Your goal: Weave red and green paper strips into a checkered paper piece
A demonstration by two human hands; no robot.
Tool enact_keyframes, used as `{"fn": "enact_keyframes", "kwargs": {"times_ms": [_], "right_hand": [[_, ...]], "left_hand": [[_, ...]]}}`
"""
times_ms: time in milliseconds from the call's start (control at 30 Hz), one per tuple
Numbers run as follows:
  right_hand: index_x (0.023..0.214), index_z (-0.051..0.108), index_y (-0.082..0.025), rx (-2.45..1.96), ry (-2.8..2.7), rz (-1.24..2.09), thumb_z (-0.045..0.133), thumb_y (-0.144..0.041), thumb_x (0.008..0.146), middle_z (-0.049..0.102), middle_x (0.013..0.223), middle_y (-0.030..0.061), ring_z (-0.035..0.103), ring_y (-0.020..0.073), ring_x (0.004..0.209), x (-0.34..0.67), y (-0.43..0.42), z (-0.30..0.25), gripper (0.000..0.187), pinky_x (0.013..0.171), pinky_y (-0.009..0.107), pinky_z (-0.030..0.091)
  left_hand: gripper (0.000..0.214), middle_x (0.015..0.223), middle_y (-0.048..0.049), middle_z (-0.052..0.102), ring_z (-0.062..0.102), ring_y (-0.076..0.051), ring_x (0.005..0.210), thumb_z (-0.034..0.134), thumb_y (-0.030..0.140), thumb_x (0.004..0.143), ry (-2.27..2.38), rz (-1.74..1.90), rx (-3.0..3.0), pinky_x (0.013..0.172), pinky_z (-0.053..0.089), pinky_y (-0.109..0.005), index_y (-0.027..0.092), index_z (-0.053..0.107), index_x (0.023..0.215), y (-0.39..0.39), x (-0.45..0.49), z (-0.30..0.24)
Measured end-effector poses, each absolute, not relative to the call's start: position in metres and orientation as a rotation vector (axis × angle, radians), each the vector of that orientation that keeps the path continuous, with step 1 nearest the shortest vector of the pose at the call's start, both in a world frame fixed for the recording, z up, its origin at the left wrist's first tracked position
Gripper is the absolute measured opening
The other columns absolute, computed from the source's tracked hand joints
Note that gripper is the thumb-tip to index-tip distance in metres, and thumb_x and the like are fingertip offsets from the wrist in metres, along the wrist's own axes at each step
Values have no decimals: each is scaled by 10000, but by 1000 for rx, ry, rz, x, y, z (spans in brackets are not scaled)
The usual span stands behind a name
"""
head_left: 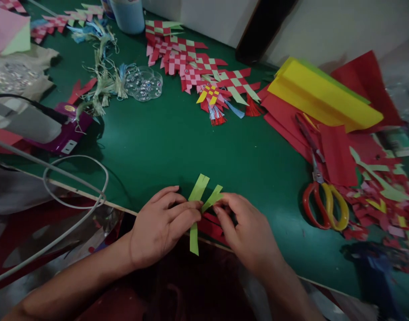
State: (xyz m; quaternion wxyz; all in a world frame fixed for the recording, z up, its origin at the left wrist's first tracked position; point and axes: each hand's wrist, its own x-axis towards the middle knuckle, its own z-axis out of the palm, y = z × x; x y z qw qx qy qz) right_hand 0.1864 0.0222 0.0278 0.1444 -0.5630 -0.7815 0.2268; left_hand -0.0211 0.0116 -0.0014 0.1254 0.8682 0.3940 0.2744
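Note:
Light green paper strips [198, 187] stick up between my hands at the table's front edge, one end hanging down below my left fingers. My left hand [167, 223] is closed over the strips, thumb and fingers pressing them. My right hand [246, 225] pinches a second green strip end [212, 197] between thumb and forefinger. Red paper strips [211, 226] lie beneath, between the two hands; their far ends are hidden by my fingers. How the green and red strips cross is covered by my left hand.
Scissors [320, 196] with red and yellow handles lie at right, beside paper scraps [381, 200] and folded yellow paper [321, 98]. Woven paper fish [191, 62] line the back. A bead dish [144, 84], tassels [102, 76], a purple power strip [62, 133] and a cable [106, 178] are left.

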Motion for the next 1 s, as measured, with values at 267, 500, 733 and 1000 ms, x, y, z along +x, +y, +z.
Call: {"fn": "enact_keyframes", "kwargs": {"times_ms": [267, 500, 733, 1000], "right_hand": [[1031, 609, -240, -1619, -1863, 1294, 539, -170, 823, 718, 881, 9, 689, 142, 778, 193, 52, 29, 230, 669, 265, 544], [887, 607, -208, -1551, -1752, 1668, 604, -200, 779, 652, 742, -20, 628, 105, 602, 189, 82, 34, 108, 521, 213, 508], [854, 622, -217, -1507, -1966, 1676, 618, -230, 781, 651, 699, -25, 611, 117, 612, 182, 99, 43, 75, 531, 222, 480], [891, 660, -223, -1614, -2387, 1320, 584, -234, 819, 705, 787, -22, 612, 123, 674, 168, 102, 72, 106, 564, 235, 380]], "left_hand": [[243, 1189, 41, 703, 606, -150, 907, 478, 131, 971, 1093, 860, 2519, 1019, 425, -411, 248, 613, 1135, 11, -22, -4], [263, 1256, 46, 671, 616, -159, 894, 455, 126, 981, 1075, 862, 2559, 1020, 409, -424, 248, 626, 1139, 12, -23, -3], [255, 1249, 66, 673, 603, -164, 915, 479, 137, 973, 1029, 862, 2611, 1045, 389, -427, 256, 628, 1143, 14, -23, -2], [399, 1173, 11, 701, 619, -154, 933, 475, 93, 954, 1064, 904, 2612, 1063, 406, -428, 220, 502, 1332, 12, -23, -4]]}}
